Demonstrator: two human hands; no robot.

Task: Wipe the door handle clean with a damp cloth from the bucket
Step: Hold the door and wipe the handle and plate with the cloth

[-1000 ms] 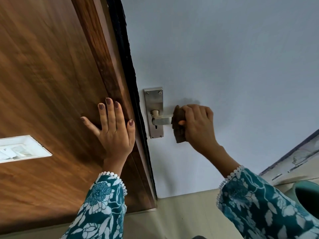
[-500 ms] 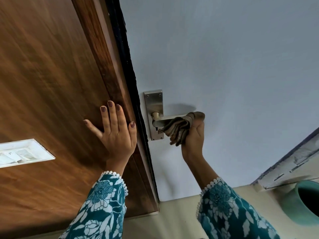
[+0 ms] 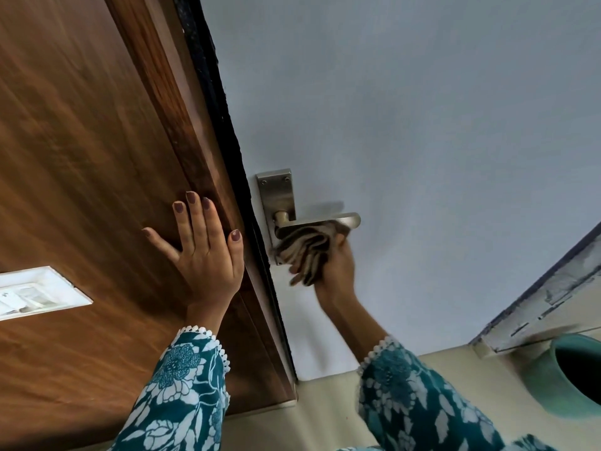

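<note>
A metal lever door handle [image 3: 348,219] on a steel backplate [image 3: 274,193] sits on the pale blue door [image 3: 406,125]. My right hand [image 3: 336,268] grips a bunched brown-and-beige cloth [image 3: 307,245] and presses it up against the underside of the lever, close to the backplate. The lever's rounded end sticks out past the cloth. My left hand [image 3: 201,252] lies flat with its fingers spread on the brown wooden frame [image 3: 97,157], left of the handle. A teal bucket [image 3: 566,375] stands at the lower right, partly cut off by the view's edge.
A white switch plate [image 3: 35,292] is set into the wooden panel at the left. A black seal strip [image 3: 227,131] runs between frame and door. A worn painted door edge [image 3: 546,297] slants at the right above the cream floor [image 3: 312,415].
My right hand has dropped from gripping the lever's end to beneath it, with the cloth now pressed under the lever and slid toward the backplate. My left hand has stayed put.
</note>
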